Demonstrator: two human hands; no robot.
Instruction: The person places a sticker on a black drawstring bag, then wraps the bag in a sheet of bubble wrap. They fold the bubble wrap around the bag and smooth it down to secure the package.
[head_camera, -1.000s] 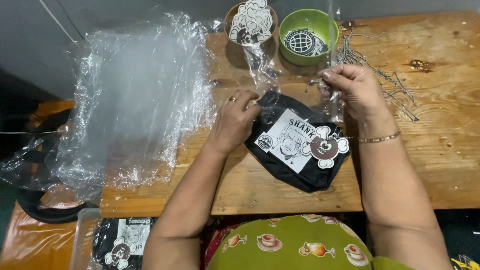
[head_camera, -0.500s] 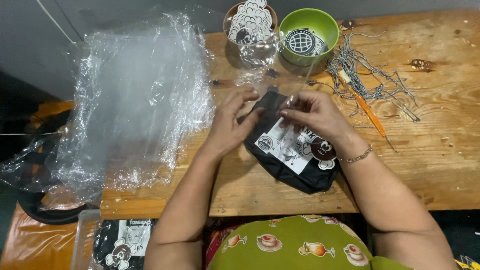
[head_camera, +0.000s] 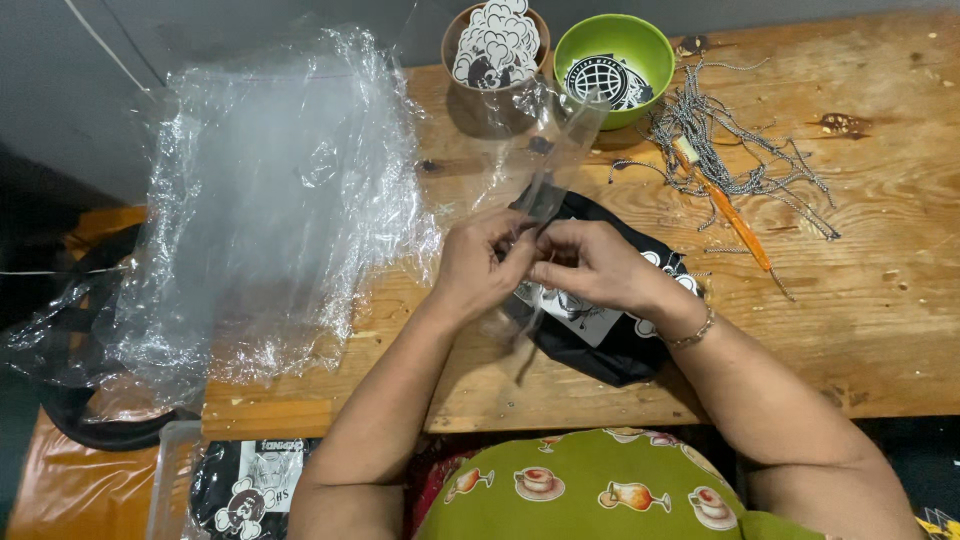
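Item in hand: clear plastic sleeve (head_camera: 545, 150), pinched at its lower end between the fingertips of your left hand (head_camera: 478, 265) and your right hand (head_camera: 590, 268), both closed on it at the middle of the bench (head_camera: 880, 330); its upper end stands up toward the far edge.

Beneath your hands: folded black cloth piece (head_camera: 610, 330) with a white printed panel, flat on the bench, partly hidden by your right hand and wrist.

Far edge, beyond the sleeve: brown cup (head_camera: 490, 60) filled with cut-out stickers; green bowl (head_camera: 613, 65) holding round black-and-white patches, just beside the cup. The raised sleeve overlaps both in view.

Right of the bowl: loose heap of metal ball chains (head_camera: 730, 150), with an orange-handled tool (head_camera: 735, 225) lying across it.

Left end of the bench: large stack of crumpled clear plastic bags (head_camera: 270, 200), spilling over the edge.

Below the near left corner: a bagged black cloth piece (head_camera: 250, 490) in a clear bin.
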